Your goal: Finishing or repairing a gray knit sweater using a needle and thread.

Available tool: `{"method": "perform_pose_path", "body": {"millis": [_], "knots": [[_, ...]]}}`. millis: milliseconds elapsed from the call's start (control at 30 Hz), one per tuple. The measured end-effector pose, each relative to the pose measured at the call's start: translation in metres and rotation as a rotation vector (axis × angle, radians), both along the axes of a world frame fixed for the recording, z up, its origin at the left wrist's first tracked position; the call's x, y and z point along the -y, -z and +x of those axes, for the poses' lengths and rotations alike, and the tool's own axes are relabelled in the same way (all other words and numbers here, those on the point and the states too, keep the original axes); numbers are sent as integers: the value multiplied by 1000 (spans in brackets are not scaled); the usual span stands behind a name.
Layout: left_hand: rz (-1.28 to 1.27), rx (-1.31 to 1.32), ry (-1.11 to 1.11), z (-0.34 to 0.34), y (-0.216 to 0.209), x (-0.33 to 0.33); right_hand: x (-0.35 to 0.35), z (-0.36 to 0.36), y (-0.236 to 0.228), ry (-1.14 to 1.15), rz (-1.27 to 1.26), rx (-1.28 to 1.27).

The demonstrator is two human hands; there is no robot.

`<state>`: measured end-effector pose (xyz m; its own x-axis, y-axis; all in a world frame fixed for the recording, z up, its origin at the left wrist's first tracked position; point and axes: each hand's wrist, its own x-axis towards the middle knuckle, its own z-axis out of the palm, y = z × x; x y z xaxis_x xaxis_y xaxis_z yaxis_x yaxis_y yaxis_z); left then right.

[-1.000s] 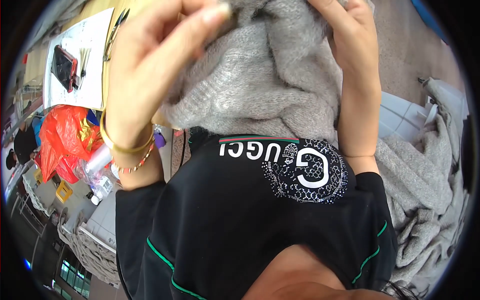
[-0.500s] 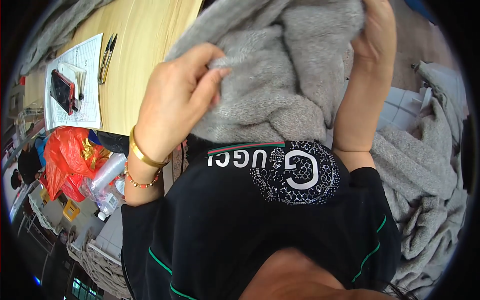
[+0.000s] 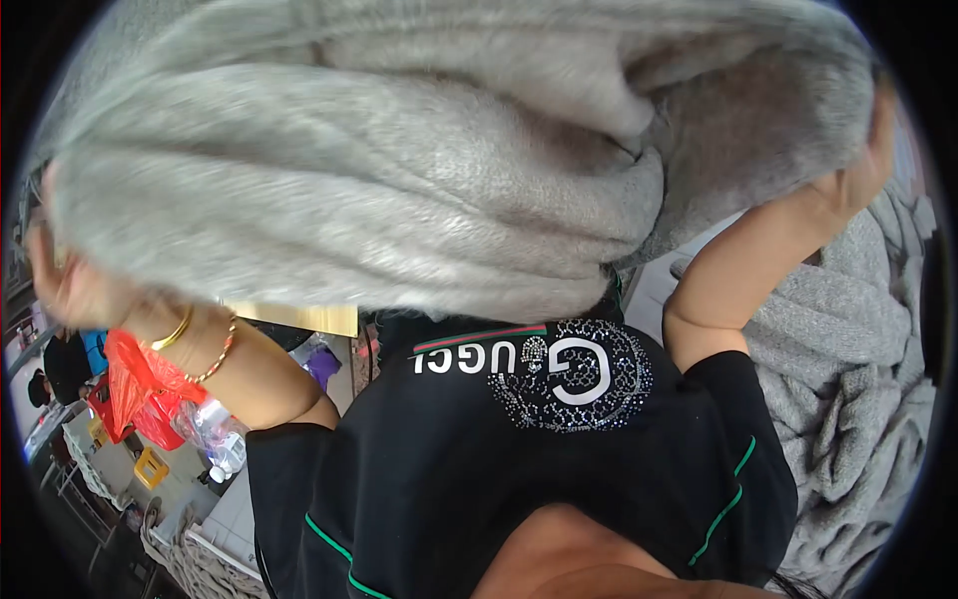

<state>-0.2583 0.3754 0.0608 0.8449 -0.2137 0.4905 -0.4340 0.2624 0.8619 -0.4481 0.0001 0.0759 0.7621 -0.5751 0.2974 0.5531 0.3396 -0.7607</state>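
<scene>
Both hands, left (image 3: 70, 290) and right (image 3: 848, 190), fingers hidden, stretch the fuzzy grey knitted garment (image 3: 399, 190) wide across the upper frame, spreading it; grip unclear.

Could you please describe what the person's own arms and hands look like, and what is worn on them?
Both forearms are bare. The left arm wears a plain gold bangle and a thin beaded bracelet at the wrist. The right arm shows nothing worn on the part in view. Short black sleeves with thin green piping cover the upper arms. The hands are blurred or hidden by grey cloth.
</scene>
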Motion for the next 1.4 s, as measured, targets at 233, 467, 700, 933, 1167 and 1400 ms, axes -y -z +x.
{"method": "perform_pose_path", "body": {"millis": [233, 467, 700, 933, 1167, 1400], "knots": [[306, -339, 401, -61, 54, 83, -71, 10, 40, -421, -599, -275], [403, -430, 270, -99, 70, 81, -107, 5, 93, -658, -223, -589], [413, -414, 209, -109, 84, 64, -110, -1, 108, -554, -412, -411], [357, -146, 180, -116, 97, 70, -124, -8, 105, -646, -422, -433], [173, -363, 347, -124, 85, 60, -129, -25, 109, -473, -451, -481], [-72, -929, 563, -137, 78, 63, -127, -41, 93, -293, -804, -237]]}}
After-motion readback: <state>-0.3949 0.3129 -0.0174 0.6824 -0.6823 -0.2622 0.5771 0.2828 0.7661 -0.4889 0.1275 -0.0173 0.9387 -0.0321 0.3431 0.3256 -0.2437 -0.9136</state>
